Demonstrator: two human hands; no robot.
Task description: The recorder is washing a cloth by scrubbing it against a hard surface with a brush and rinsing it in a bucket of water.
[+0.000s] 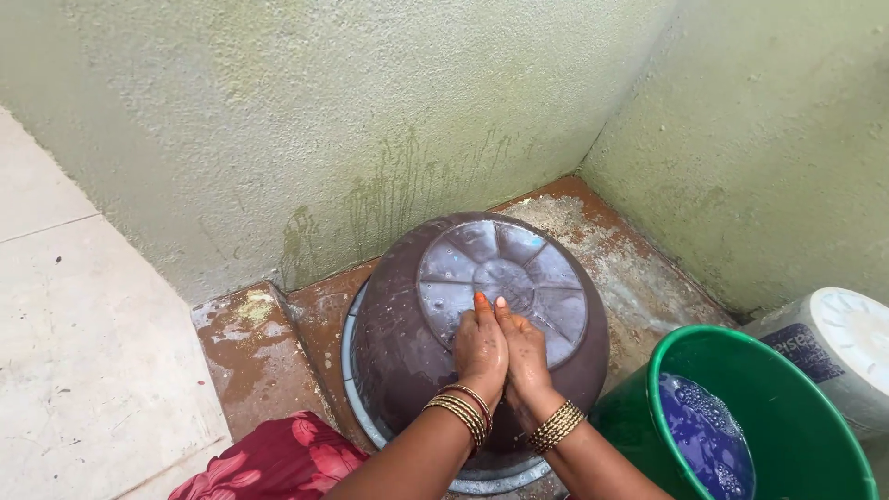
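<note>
A dark brown plastic tub (407, 306) lies upside down on the wet floor, its ribbed round base (546, 278) facing up. Under its rim shows the edge of a grey basin (356, 407). My left hand (480, 350) and my right hand (524, 350) rest side by side, flat on the near side of the tub's base, fingers together and pointing away from me. Both wrists carry gold bangles. Neither hand holds anything.
A green bucket (667, 370) with bluish soapy water stands at the right. A white lidded container (847, 347) sits beyond it. Green-stained walls meet in a corner behind the tub. Red floral cloth (278, 458) shows at the bottom. A pale raised slab (83, 352) lies to the left.
</note>
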